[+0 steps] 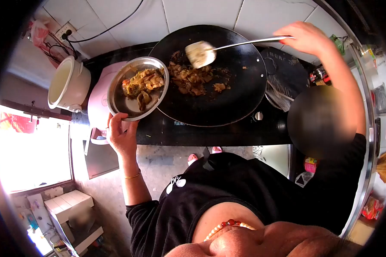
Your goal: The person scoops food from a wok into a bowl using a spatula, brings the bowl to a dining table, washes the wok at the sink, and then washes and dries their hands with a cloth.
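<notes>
Bead necklace (230, 222), part hidden | left hand (122, 133) pinches bowl (119, 102) rim | right hand (306, 38) grips spatula (208, 55), blurred

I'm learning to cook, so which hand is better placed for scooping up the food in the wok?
The right hand, I think: it holds the spatula, which reaches over the wok to the food. The left hand is taken up holding the bowl.
</notes>
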